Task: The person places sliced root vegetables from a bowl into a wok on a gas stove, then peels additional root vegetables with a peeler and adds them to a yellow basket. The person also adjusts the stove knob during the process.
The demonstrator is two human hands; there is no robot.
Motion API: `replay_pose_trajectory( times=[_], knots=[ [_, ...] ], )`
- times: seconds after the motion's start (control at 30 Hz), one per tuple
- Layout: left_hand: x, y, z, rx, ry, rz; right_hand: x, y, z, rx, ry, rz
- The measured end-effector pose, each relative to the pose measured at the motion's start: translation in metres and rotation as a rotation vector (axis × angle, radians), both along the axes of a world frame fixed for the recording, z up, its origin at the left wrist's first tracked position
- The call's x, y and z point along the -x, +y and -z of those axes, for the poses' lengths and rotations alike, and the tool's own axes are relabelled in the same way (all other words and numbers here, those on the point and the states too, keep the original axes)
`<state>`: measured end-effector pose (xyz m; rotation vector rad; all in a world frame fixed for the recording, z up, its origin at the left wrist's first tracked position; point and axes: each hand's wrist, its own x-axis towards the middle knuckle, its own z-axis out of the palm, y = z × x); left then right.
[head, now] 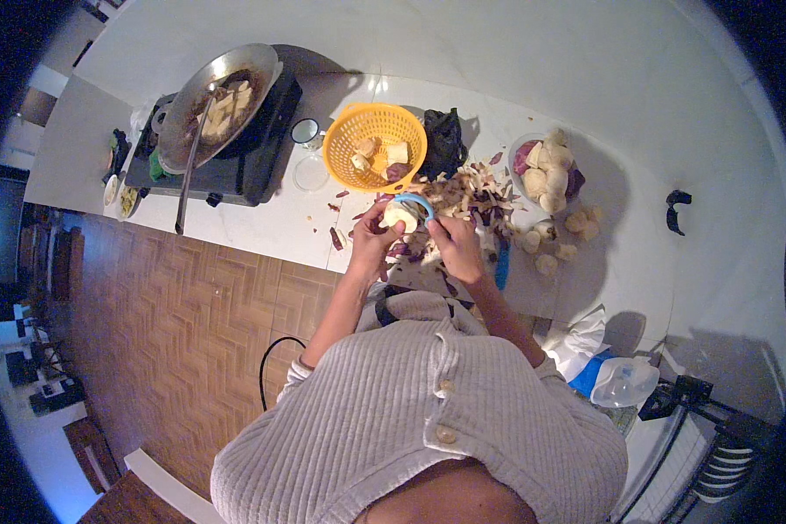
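Just below the yellow plastic colander (375, 178), my left hand (371, 243) holds a pale, peeled root vegetable piece (401, 218). My right hand (456, 247) grips a blue-framed peeler (422, 202), its head against the upper side of that piece. Several pale pieces and a purple-skinned one lie in the colander. Pale and purple peelings (475, 195) cover the counter behind and beside my hands. To the right, a bowl (519, 145) is heaped with pale and purple root vegetables, and more pale pieces (546, 264) lie near it.
A wok (200, 65) with pale pieces and a long-handled utensil tilts on a black gas stove (262, 171) at left. A black plastic bag (443, 141) and a round lid (311, 173) flank the colander. A blue handle (502, 267) lies right of my right hand.
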<state>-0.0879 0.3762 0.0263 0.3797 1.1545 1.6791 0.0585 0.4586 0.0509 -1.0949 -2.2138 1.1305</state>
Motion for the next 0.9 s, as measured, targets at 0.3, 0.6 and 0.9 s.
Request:
replay_pose_trajectory(
  times=[0.3,0.6,0.9],
  knots=[
    [-0.008,0.007,0.012,-0.007,-0.052,0.054,-0.019,0.033,0.033,0.397,0.210,0.083],
    [-0.025,0.009,0.012,0.091,-0.099,0.089,-0.035,0.022,0.045,0.565,0.275,0.035],
    [-0.034,-0.013,-0.006,0.138,-0.100,-0.037,-0.035,0.023,0.116,-0.087,-0.238,0.194]
  ],
)
